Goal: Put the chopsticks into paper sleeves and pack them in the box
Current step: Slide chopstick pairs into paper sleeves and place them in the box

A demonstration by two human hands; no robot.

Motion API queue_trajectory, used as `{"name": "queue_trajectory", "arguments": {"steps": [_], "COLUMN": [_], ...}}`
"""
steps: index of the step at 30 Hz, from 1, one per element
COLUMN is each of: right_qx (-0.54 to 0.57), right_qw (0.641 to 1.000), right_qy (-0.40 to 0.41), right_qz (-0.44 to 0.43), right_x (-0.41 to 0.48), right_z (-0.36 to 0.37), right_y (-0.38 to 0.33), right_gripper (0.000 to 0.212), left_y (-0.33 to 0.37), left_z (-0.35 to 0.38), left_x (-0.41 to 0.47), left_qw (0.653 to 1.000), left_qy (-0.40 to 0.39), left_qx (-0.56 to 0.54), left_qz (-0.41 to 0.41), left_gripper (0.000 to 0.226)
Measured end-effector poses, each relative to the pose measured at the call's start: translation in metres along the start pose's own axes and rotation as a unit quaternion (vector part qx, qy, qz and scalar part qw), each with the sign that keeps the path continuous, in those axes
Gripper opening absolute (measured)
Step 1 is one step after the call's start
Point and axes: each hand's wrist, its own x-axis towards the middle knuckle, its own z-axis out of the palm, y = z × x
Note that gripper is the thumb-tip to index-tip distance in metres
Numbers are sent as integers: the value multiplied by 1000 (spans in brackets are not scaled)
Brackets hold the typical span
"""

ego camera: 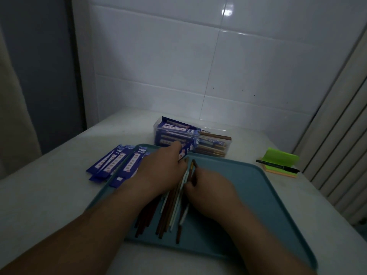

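Mid-task: box [228, 143] partly filled with sleeved pairs; many chopsticks [168, 207] and empty sleeves [111, 163] remain. My left hand [163, 168] grips one sleeve [185, 153]; my right hand [207, 188] pinches a pair [193, 168].

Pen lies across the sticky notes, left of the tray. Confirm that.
Wrong side. The pen lies across the sticky notes, but right of the tray, not left, as the head view shows.
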Motion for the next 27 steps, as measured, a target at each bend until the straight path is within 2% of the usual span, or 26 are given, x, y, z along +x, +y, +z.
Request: {"name": "queue_trajectory", "arguments": {"steps": [6,14,22,27], "right_qx": [-12,-11,-34,-55], "right_qw": [1000,999,998,996], "right_qy": [4,-34,-40,-60], "right_qz": [-10,19,48,45], "right_x": [-5,0,0,3], "right_z": [-4,-7,-5,-6], "right_y": [-7,0,6,1], "right_gripper": [29,24,46,31], "left_y": [-1,1,1,0], "left_z": [2,0,-1,0], "left_x": [-1,1,0,0], "left_qw": [1000,1000,1000,1000], "left_qy": [-2,0,2,-1], "left_qx": [-4,-10,-2,-3], "left_qz": [1,-1,3,2], "left_gripper": [12,11,9,10]}}
